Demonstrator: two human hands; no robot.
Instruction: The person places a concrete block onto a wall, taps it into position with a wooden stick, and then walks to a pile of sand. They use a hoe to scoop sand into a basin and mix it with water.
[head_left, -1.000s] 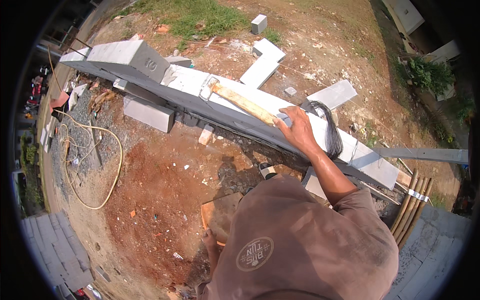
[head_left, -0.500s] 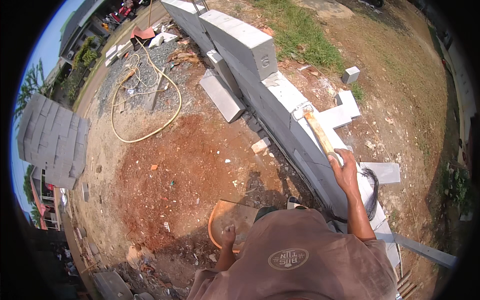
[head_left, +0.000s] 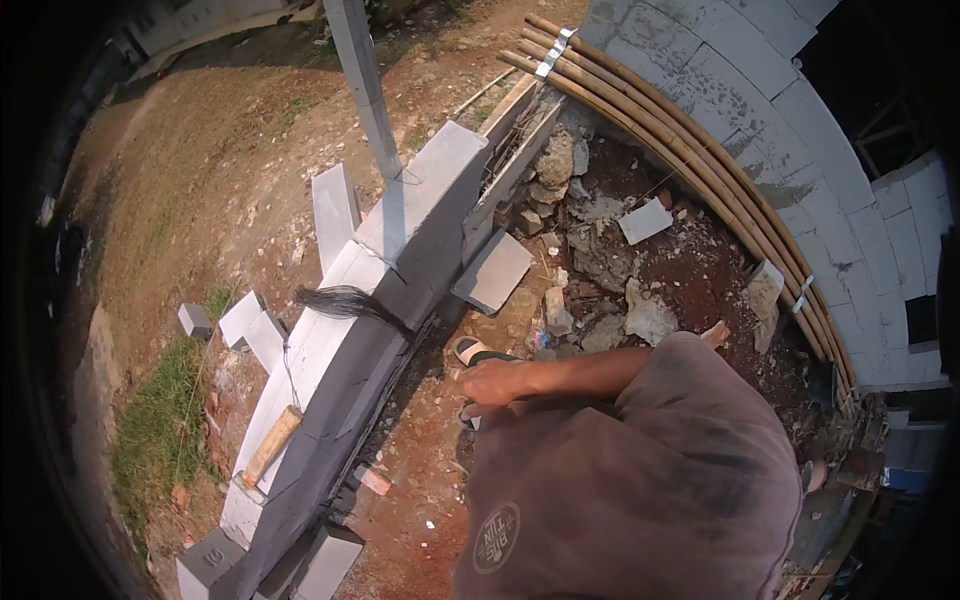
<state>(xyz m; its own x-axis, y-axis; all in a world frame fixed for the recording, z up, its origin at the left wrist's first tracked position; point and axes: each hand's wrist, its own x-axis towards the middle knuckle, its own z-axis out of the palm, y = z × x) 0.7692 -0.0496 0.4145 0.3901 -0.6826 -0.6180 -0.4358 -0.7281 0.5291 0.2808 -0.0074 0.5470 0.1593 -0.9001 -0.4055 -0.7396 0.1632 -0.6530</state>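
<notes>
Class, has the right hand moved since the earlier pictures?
Yes: the right hand has left the wooden handle and moved off the top of the wall, toward the person's side.

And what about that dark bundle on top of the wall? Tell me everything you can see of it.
The dark bundle is a sheaf of many thin, blackish strands, wire by the look of it. It lies loose and bowed across the pale top of the block wall, narrowing as one end droops over the side nearer the person. Only the wall appears to touch it; no hand holds it.
</notes>
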